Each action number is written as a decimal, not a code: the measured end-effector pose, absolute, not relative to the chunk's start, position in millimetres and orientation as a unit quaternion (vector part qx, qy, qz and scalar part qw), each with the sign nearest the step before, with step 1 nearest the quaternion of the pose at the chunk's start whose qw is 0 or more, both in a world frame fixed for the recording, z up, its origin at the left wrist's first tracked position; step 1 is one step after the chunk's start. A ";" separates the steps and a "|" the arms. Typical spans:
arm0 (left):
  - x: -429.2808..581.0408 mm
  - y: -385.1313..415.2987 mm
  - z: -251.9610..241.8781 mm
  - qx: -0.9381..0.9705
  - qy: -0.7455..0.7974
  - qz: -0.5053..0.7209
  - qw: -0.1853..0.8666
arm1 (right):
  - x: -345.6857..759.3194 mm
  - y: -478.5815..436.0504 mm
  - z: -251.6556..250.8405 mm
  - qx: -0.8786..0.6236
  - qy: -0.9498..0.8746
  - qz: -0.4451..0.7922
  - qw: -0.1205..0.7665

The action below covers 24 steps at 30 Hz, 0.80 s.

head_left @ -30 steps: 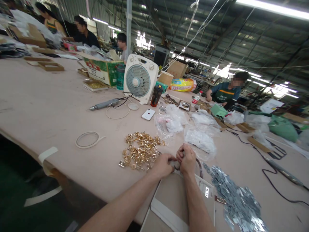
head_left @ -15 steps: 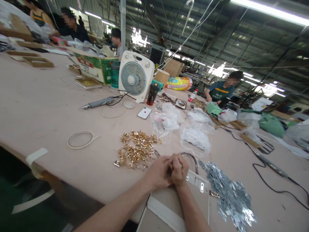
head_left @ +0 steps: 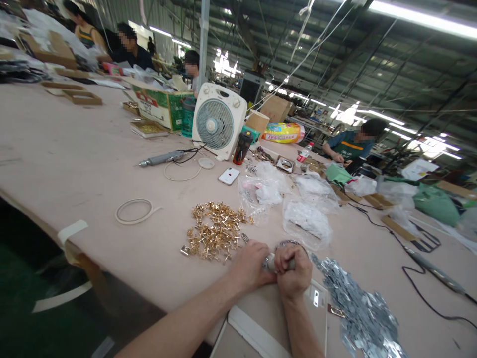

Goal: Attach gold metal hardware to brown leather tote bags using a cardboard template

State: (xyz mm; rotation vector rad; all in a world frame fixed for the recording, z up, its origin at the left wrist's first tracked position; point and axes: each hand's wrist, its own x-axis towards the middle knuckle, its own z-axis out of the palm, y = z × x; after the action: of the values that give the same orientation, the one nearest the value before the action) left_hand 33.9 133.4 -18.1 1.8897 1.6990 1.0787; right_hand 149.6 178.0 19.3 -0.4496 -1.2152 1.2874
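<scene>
Over a pale panel (head_left: 257,318) at the front edge of the table, both my hands are closed and close together. My left hand (head_left: 250,266) curls its fingers around one end of a pale, rounded piece (head_left: 272,262). Folded over the other end is my right hand (head_left: 293,271), in a fist. Most of the piece is hidden, so its kind does not show. Behind my right hand a dark curved strip (head_left: 290,242) shows in part. Gold metal fittings (head_left: 216,231) lie in a pile beyond my left hand. Thin silver plates (head_left: 361,303) are heaped right of the panel.
A roll of tape (head_left: 134,211) lies at left. Farther back are a grey corded hand tool (head_left: 162,158), a phone (head_left: 228,176), a box fan (head_left: 219,122) and clear plastic bags (head_left: 307,219). Another corded tool (head_left: 434,271) lies at right. Co-workers sit across the table.
My hands have moved apart slightly, the right one shifting right, and the pale piece now shows between them. The whole view has shifted a little.
</scene>
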 end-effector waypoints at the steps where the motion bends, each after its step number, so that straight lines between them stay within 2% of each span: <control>1: 33.5 133.7 -16.9 0.675 0.602 0.380 0.191 | 147.3 174.7 19.0 -0.194 -0.540 0.554 0.603; 5: 33.5 135.2 -13.9 0.674 0.607 0.370 0.203 | 141.9 168.4 16.1 -0.200 -0.596 0.523 0.576; 13: 36.4 136.8 -13.3 0.659 0.608 0.389 0.210 | 140.2 176.9 2.3 -0.233 -0.721 0.383 0.527; 19: 33.1 130.1 -10.7 0.675 0.608 0.369 0.196 | 130.5 190.5 11.5 -0.319 -0.657 0.413 0.544; 24: 35.2 119.7 -7.3 0.658 0.642 0.364 0.150 | 134.4 184.2 11.8 -0.297 -0.605 0.487 0.556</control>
State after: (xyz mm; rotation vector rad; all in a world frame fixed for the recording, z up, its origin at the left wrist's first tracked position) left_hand 35.2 119.7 -7.3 1.8897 1.8453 1.0443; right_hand 134.4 184.2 11.8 -0.7008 -1.4282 1.1493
